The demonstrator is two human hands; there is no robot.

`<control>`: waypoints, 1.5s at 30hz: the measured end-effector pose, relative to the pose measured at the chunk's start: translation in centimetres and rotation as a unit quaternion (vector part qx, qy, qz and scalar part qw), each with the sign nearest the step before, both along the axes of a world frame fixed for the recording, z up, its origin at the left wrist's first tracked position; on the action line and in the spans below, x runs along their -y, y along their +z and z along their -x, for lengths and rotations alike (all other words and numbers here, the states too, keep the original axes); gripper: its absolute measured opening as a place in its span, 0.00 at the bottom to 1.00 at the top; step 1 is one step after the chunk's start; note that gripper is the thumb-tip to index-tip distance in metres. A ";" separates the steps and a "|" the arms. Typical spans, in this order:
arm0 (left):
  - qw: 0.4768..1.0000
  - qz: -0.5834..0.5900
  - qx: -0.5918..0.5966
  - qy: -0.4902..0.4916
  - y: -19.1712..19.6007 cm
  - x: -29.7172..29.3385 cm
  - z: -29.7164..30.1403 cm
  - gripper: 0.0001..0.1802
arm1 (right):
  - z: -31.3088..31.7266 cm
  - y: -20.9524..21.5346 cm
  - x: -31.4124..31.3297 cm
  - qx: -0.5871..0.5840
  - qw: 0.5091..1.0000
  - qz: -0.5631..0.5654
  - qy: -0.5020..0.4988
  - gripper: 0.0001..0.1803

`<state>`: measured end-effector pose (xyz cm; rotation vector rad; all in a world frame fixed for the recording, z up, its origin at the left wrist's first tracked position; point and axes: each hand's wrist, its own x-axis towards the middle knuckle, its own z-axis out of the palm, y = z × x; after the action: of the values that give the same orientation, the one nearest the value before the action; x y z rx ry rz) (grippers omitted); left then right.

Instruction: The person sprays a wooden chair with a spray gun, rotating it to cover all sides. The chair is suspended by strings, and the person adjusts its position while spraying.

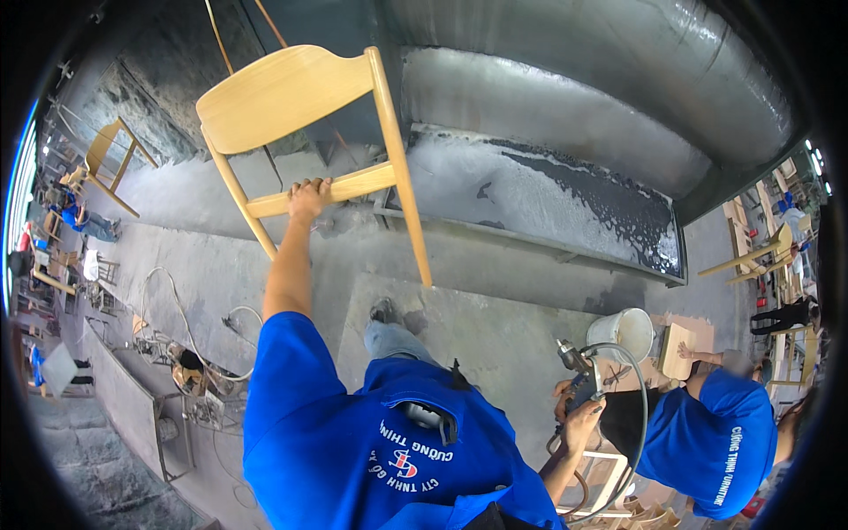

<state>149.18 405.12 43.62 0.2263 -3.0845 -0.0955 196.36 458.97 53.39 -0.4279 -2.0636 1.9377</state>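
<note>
My left hand [308, 198] is closed around the crossbar of a light wooden chair back frame [287, 97]. The frame stands upright in front of me, with a curved top panel and two tapering legs. Cords run down from above behind it; whether they bear it is unclear. At lower right, my right hand [582, 422] grips a metal spray gun [583, 378], its nozzle pointing up and away from the chair back frame. A grey hose [647, 415] loops from the gun. Part of the gun's handle is hidden by my fingers.
A metal trough [530, 234] with foamy liquid lies ahead under a curved sheet-metal hood [601, 71]. Right of me are a white bucket [625, 332] and a co-worker in blue [707, 442], one hand on a wooden board [677, 349]. A hose [181, 309] lies left; another chair frame [104, 150] hangs beyond.
</note>
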 end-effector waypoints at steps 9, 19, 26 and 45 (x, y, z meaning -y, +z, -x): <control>0.996 -0.077 0.034 -0.013 -0.4 6.4 14.8 0.36 | 15.9 1.4 15.5 0.017 0.999 -0.025 -0.030 0.44; 0.996 0.053 0.058 0.043 -4.0 14.8 18.5 0.51 | 23.7 5.6 24.9 0.009 0.999 -0.044 0.004 0.51; 0.994 -0.020 0.042 0.096 -2.4 7.7 16.5 0.54 | 26.3 5.2 26.0 0.001 0.998 -0.063 0.008 0.49; 0.932 -0.125 -0.247 -0.233 -3.5 16.8 25.3 0.24 | 27.5 5.1 27.5 0.059 0.993 -0.101 -0.019 0.44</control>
<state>123.89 388.37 40.14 -0.4582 -2.5481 -0.4806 168.91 431.46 58.44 -0.5421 -2.2801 1.6974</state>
